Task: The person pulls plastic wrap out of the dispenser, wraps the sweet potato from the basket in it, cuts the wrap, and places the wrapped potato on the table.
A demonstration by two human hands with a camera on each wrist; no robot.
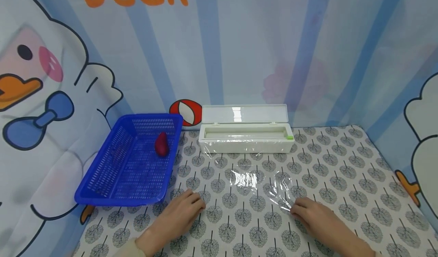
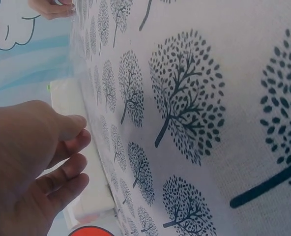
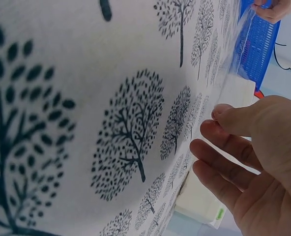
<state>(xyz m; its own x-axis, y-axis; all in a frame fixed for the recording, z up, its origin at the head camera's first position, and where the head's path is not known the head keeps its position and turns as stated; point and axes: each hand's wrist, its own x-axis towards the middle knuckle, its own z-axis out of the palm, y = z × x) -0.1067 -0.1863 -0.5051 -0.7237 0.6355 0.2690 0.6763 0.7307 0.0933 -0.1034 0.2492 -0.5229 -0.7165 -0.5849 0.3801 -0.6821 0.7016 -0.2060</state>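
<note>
We see left hand (image 1: 181, 213) and right hand (image 1: 316, 219) pinching cling film (image 1: 245, 179), drawn out but seemingly uncut from its dispenser (image 1: 246, 126).

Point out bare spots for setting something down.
Bare cloth lies right of the white box and right hand; the blue basket has room left of the red item. Crowded: clear film covers the middle, between box, right hand and left hand.

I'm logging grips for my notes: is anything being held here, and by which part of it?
Clear plastic film; the left hand and right hand each pinch it at its near edge.
</note>
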